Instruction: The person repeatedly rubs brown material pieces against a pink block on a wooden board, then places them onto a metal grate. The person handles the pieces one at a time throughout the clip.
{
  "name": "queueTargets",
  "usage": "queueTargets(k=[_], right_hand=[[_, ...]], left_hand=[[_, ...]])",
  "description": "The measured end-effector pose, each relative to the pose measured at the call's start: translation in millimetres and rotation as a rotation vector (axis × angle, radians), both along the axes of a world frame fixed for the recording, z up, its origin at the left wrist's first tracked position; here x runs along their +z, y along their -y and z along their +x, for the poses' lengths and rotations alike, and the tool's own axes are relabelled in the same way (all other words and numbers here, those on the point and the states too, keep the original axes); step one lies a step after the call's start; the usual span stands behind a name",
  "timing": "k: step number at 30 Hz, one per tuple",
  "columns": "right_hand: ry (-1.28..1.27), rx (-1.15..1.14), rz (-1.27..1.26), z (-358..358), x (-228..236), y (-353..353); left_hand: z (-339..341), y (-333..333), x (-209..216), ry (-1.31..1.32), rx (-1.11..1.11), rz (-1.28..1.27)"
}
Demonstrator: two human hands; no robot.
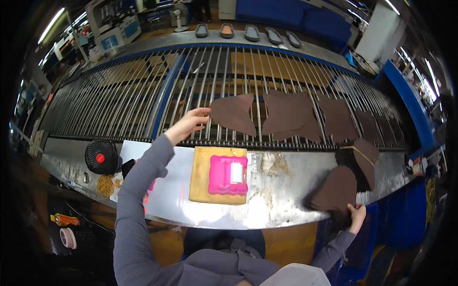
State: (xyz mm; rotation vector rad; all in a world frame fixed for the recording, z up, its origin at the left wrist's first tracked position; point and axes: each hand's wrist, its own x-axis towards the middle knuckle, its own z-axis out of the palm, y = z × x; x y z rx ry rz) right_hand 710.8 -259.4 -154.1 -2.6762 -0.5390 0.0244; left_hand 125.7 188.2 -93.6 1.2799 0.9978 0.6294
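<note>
Brown flat cut pieces, of leather or fabric by their look, lie in a row across the metal rollers. My left hand [193, 123] is at the left tip of the leftmost brown piece [234, 114], fingers stretched out and apart; whether they touch its edge I cannot tell. At the lower right, a thick stack of brown pieces [335, 190] lies on the metal table's front edge. My right hand [357, 217] is closed on the near right edge of that stack, thumb on top. Behind it sits another brown bundle [365, 159] with a pale band across it.
A pink tray [214, 186] with a white block rests on a yellow board [200, 178]. To its left are a black fan [101, 157] and a heap of rubber bands [105, 186]. Several oval trays [252, 33] line the far ledge. Blue bins [400, 214] stand at right.
</note>
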Motion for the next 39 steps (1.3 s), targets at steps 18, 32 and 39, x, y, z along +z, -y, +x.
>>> queueTargets(k=[18,32,39], right_hand=[[0.115,0.42,0.445,-116,103,-14],[-0.299,1.32,1.291,-300,180,-171],[-0.139,1.712,0.678,-320,141,-242]], left_hand=[[-100,199,51,-0.165,-0.078,0.442],[-22,190,121,0.065,-0.222,0.638],[-74,176,83,-0.354,0.015,1.044]])
